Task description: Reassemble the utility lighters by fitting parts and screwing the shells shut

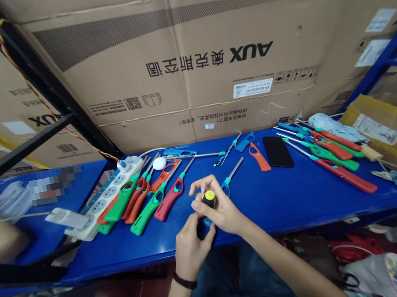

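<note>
My right hand (222,211) is closed around a screwdriver (210,196) with a black and yellow handle, its end cap facing up at me. The screwdriver's tip is hidden below my fingers. My left hand (191,244) is closed beneath it, around a blue lighter (207,221). Most of this lighter's body is covered by my hands; its metal tube (236,168) points away to the upper right. Nearest on the left lie a red long-nosed lighter (169,200) and a green one (146,214). An orange handle shell (259,157) lies beyond my right hand.
A white power strip (105,198) with more lighters against it is at the left. A black phone (278,151) lies right of centre, beside several lighters (330,145). Blue handle parts (244,142) lie at the back, before a tall carton (170,30). A yellow-taped box (396,134) stands right.
</note>
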`<state>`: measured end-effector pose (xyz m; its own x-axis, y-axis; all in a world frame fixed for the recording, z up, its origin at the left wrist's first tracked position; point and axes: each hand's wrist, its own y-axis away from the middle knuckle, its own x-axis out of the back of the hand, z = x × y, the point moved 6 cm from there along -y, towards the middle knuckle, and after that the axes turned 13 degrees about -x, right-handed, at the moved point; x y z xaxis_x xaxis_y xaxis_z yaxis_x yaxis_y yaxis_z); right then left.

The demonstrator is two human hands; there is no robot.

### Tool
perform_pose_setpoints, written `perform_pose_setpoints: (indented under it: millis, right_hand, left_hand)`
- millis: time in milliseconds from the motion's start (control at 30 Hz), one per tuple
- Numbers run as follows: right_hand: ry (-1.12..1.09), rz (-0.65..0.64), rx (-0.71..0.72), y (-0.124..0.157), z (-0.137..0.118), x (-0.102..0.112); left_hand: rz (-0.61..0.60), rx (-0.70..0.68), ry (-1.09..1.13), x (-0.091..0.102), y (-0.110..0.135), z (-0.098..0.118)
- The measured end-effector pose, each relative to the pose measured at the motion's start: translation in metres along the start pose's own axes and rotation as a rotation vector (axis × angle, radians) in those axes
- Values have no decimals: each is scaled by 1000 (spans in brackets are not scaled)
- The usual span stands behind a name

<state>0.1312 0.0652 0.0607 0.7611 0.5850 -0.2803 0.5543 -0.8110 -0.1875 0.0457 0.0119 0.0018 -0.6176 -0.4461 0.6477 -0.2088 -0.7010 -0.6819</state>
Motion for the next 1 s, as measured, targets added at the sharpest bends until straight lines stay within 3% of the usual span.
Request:
perform_pose_setpoints:
  millis: [167,267,433,600,833,1000]
  right_hand:
    - [34,-66,-74,1,4,-1]
    - [88,-26,-50,0,2,-2]
    - [-99,-44,-48,-3,5,-8]
    - [-29,-19,-97,-2,1,-3]
    - [-33,-54,-14,3,-4,-2]
    - [2,-61,-110,5,1,-2]
  left_hand:
    - [3,21,-23,-1,2,-2]
    - [17,13,-51,1,1,0]
    - [-3,35,-29,0,1,-1]
    - [-19,60,25,-3,3,-4]
    - [-5,33,13,-1,2,-2]
    - [3,39,8,-2,4,-4]
